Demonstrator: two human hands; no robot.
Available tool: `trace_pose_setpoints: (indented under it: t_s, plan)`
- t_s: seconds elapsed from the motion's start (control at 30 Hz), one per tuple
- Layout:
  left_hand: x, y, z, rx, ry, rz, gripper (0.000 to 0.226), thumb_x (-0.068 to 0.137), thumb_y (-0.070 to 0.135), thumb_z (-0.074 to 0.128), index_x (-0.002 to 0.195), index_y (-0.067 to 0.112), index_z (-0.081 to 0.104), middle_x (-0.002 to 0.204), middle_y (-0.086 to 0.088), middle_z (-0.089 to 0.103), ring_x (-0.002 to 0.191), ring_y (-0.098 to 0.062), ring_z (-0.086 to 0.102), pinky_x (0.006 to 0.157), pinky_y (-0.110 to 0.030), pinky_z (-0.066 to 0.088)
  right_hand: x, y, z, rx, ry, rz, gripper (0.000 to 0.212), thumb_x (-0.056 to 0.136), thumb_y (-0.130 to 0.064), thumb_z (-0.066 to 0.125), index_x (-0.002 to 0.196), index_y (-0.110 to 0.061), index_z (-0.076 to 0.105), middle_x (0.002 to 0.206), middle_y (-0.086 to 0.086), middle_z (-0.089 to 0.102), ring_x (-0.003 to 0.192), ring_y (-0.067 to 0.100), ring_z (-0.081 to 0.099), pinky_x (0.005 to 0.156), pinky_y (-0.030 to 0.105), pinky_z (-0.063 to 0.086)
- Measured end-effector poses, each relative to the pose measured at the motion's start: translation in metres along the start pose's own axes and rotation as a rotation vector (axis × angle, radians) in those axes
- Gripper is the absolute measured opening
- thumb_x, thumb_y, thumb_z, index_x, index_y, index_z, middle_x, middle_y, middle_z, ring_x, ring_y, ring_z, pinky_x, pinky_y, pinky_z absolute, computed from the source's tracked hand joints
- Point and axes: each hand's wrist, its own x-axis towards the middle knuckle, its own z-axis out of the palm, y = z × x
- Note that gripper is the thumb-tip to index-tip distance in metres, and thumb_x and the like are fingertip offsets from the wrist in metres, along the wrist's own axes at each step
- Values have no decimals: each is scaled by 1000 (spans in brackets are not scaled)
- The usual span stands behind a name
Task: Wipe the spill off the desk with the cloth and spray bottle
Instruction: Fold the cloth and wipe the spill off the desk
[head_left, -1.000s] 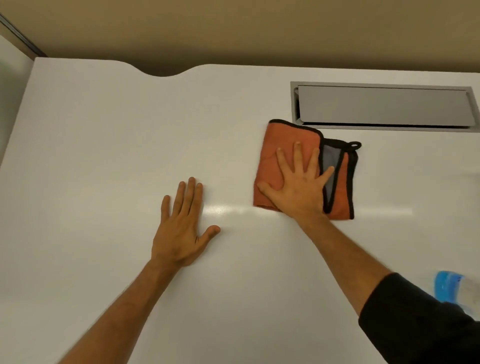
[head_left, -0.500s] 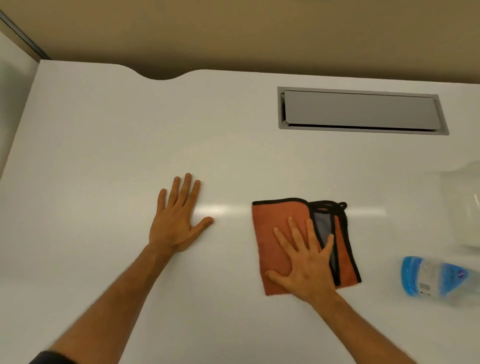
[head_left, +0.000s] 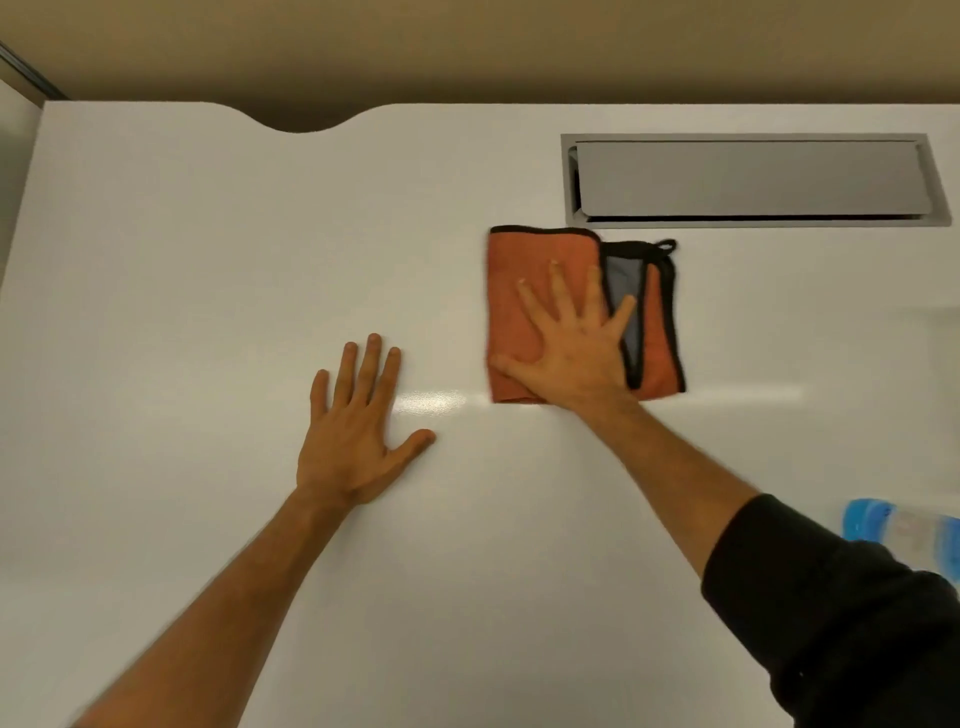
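Observation:
A folded orange cloth (head_left: 524, 270) with black trim and a grey inner side lies flat on the white desk (head_left: 208, 260), just below the grey hatch. My right hand (head_left: 576, 343) presses flat on the cloth, fingers spread, palm at its near edge. My left hand (head_left: 358, 431) lies flat on the bare desk to the left, fingers apart, holding nothing. A bottle with a blue end (head_left: 893, 535) lies at the right edge, partly hidden by my dark sleeve. No spill is visible on the desk.
A grey rectangular cable hatch (head_left: 748, 179) is set into the desk at the back right. The back edge has a curved notch (head_left: 301, 127). A faint pale object (head_left: 935, 322) shows at the far right edge.
My right hand has pushed the cloth away from me, from the near middle of the desk up to just below the hatch. The left hand has stayed flat in place.

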Motion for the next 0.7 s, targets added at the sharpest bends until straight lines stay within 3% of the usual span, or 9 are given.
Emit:
trace_pose_setpoints:
  t_s: [0.13, 0.23, 0.43, 0.57, 0.63, 0.7]
  plan:
    - [-1, -3, -2, -80, 16, 21, 118, 76, 90, 38, 161, 22, -8, 170, -1, -12, 156, -23, -9, 122, -58, 5, -17, -78, 17, 1, 41, -282, 97, 71, -89, 29, 153, -38, 20, 166, 6, 12, 149, 43, 4, 103, 80, 4]
    - [-2, -6, -4, -78, -24, 115, 125, 65, 97, 41, 161, 28, -2, 169, -4, -14, 156, -29, -10, 119, -62, 2, -53, -92, 29, 26, 77, -370, 91, 76, -85, 31, 153, -36, 24, 165, 5, 14, 150, 43, 2, 104, 79, 3]
    - [-10, 3, -18, -40, -172, 204, 112, 69, 95, 42, 159, 43, -1, 169, 6, -17, 154, -28, -20, 116, -71, 0, -130, -59, 27, 34, -41, -301, 94, 78, -86, 29, 155, -36, 10, 167, 4, 3, 150, 38, -7, 104, 79, 2]
    - [-46, 52, -17, -95, -214, 190, 102, 77, 89, 41, 158, 44, -2, 168, 5, -21, 152, -24, -26, 119, -63, -7, -174, -14, 12, 45, -206, -163, 98, 73, -89, 26, 153, -42, -4, 166, -2, -10, 150, 33, -14, 107, 77, -7]
    - [-68, 81, -13, -176, -172, 138, 94, 82, 84, 42, 159, 40, 11, 170, 2, -8, 155, -24, -16, 121, -55, -6, -186, 15, 0, 90, -272, -151, 94, 76, -87, 25, 153, -43, -6, 165, -5, -14, 150, 30, -17, 112, 73, -3]
    - [-83, 108, -10, -272, -100, 34, 87, 84, 78, 45, 156, 30, 33, 167, -4, 21, 154, -29, 12, 122, -52, 11, -195, 45, -14, 206, -263, -102, 87, 83, -79, 34, 155, -39, 7, 167, -4, -3, 151, 31, -7, 117, 65, 12]
